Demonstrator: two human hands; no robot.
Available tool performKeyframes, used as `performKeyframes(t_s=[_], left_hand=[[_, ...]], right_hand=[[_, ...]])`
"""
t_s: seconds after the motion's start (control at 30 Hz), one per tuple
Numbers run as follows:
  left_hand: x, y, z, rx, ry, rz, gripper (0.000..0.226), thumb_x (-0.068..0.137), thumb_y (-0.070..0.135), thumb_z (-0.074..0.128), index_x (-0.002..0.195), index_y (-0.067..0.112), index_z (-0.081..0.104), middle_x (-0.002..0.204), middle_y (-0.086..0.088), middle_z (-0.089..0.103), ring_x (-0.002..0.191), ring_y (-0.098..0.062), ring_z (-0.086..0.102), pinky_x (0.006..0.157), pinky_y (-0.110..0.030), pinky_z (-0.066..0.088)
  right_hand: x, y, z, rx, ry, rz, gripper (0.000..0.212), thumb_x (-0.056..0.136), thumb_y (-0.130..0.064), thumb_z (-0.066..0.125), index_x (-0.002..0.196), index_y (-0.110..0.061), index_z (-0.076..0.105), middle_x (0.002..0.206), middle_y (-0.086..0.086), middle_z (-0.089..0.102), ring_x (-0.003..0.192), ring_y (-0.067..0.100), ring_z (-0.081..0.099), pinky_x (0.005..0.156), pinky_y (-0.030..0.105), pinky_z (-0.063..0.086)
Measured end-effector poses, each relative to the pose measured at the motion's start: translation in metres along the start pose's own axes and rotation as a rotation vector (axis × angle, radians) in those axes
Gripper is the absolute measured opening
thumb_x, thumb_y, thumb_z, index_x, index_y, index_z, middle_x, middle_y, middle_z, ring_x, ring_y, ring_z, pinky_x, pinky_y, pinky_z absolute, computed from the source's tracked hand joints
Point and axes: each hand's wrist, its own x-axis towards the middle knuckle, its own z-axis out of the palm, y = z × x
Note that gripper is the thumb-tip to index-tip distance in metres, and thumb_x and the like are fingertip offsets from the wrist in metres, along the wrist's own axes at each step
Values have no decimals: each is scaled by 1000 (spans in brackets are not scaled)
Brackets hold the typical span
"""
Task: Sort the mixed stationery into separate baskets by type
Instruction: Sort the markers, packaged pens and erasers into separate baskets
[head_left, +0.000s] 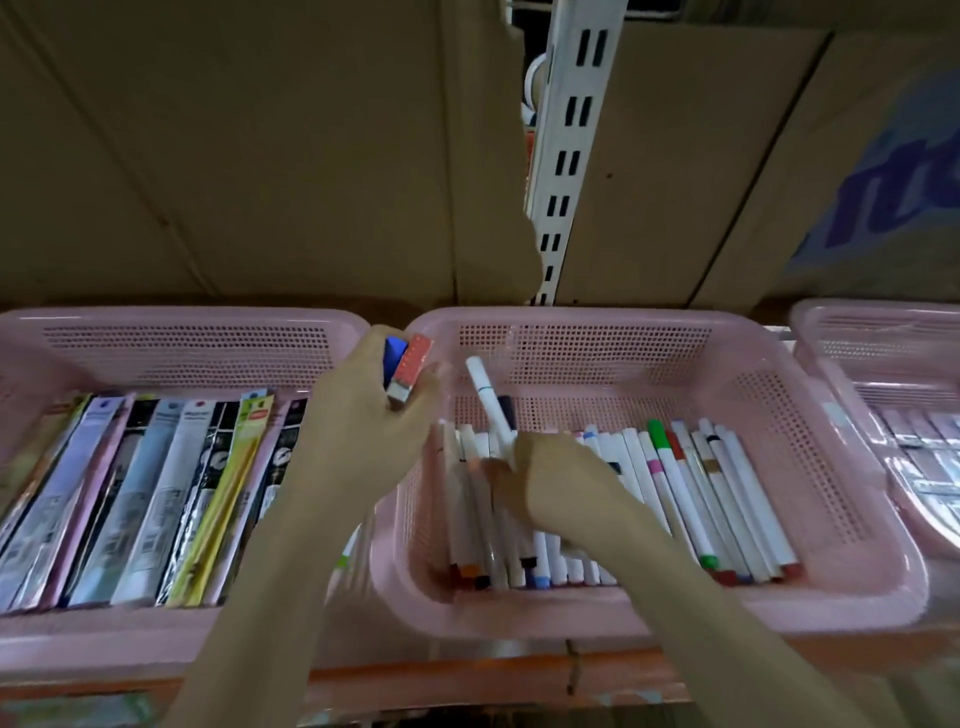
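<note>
Marker look: the white marker (488, 402) is a slim white barrel with a thin blue ring near its upper end, tilted up and leftward.
Markers in basket: a row of white-barrelled markers (691, 488) with coloured caps lies side by side in the middle pink basket (810, 452).
Small boxes: a red-and-white box (410, 375) and a blue one (393, 358) behind it, both small.
Hard to make out: print on the boxes is blurred; the right hand hides several markers beneath it.
Right hand (556, 483): its fingers are curled around the lower end of the white marker, over the marker row.
Left hand (358, 410): its fingers grip both small boxes, above the gap between the middle basket and the left pink basket (187, 332).
Left basket contents: flat packaged pens (156, 493) stand in a row.
Right edge: a third pink basket (883, 338) is cut off.
</note>
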Motion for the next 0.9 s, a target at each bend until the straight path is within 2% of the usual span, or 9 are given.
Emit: performKeyframes(t_s=[0.1, 0.17, 0.27, 0.37, 0.4, 0.5, 0.6, 0.73, 0.9], left_hand=[[1, -2, -5, -14, 4, -33, 18, 91, 22, 57, 79, 31, 47, 63, 3, 48, 51, 7, 46, 48, -5, 37], [2, -8, -9, -17, -7, -51, 16, 91, 23, 58, 81, 31, 48, 64, 2, 49, 50, 5, 45, 49, -7, 38], [5, -19, -16, -29, -19, -82, 10, 91, 28, 58, 85, 28, 50, 68, -4, 53, 53, -6, 44, 49, -14, 40], [8, -23, -20, -7, -33, -69, 7, 91, 32, 57, 90, 26, 52, 72, -2, 55, 58, -8, 47, 53, -11, 40], [9, -24, -22, 12, -43, -51, 8, 91, 32, 56, 93, 24, 53, 71, 0, 54, 58, -7, 46, 53, -7, 39], [9, -28, -26, 14, -76, -30, 12, 91, 33, 56, 100, 26, 52, 69, 8, 53, 56, -2, 50, 51, -3, 38], [11, -35, -31, 0, -120, -20, 15, 91, 32, 57, 103, 28, 49, 68, 8, 53, 54, 11, 50, 50, -4, 38], [13, -37, -36, 2, -145, -11, 14, 92, 35, 55, 103, 28, 49, 68, 7, 52, 53, -1, 50, 47, -10, 39], [14, -31, -32, -6, -187, 25, 8, 92, 31, 55, 97, 26, 50, 67, 6, 50, 55, -5, 48, 53, -4, 40]], right_hand=[[5, -2, 5, -64, -125, 17, 26, 98, -32, 41, 80, -15, 50, 67, 2, 49, 60, 20, 52, 48, 24, 38], [3, 0, 1, -32, -138, 30, 25, 96, -30, 45, 77, -15, 51, 65, 1, 50, 53, 17, 49, 49, 23, 39], [-1, -3, -3, -64, -156, 54, 17, 91, -23, 50, 78, -12, 55, 69, 3, 56, 54, 17, 50, 53, 24, 42], [0, -13, 3, -69, -167, 91, 6, 84, -9, 54, 89, -8, 57, 72, 4, 53, 57, 18, 50, 51, 23, 39], [0, -17, 6, -65, -154, 94, 3, 84, -8, 53, 86, -9, 55, 71, 3, 50, 55, 16, 47, 49, 22, 37], [-1, -26, 13, 19, -68, 93, 23, 91, -24, 48, 70, -14, 47, 66, 0, 50, 53, 14, 45, 47, 23, 33], [-5, -26, 10, 82, 5, 131, 36, 94, -42, 43, 70, -17, 47, 68, 0, 54, 59, 16, 52, 55, 26, 43], [-12, -12, -1, -12, 129, 200, 40, 96, -48, 39, 71, -16, 42, 71, -1, 50, 64, 16, 51, 60, 28, 43], [-12, -9, 8, -92, -2, 217, 49, 96, -55, 29, 69, -17, 46, 68, -1, 51, 60, 15, 50, 60, 27, 44]])
